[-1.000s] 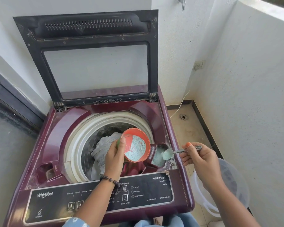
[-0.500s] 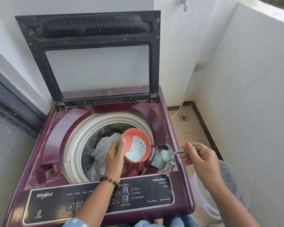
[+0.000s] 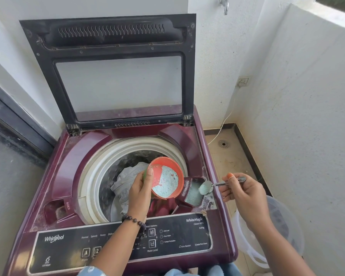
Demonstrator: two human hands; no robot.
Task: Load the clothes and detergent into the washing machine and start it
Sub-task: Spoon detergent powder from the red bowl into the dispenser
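Two hands work over the washing machine (image 3: 72,176). The right hand (image 3: 245,196) pinches a metal spoon (image 3: 213,186) by its handle, its powder-dusted bowl just left of the fingertips, over the detergent compartment (image 3: 193,194). The left hand (image 3: 139,192) curls round an orange container (image 3: 168,166) of blue-white detergent (image 3: 165,182), tilted toward that compartment. Beyond the left fingers, clothes (image 3: 126,180) lie in the drum under the raised lid (image 3: 112,36).

Glossy maroon plastic washer (image 3: 189,136), dusty on top; shiny metal spoon (image 3: 217,185); smooth orange plastic cup (image 3: 174,168) of grainy powder (image 3: 165,184); soft grey cloth (image 3: 126,180); translucent plastic bucket (image 3: 287,236); rough white plaster wall (image 3: 307,116).
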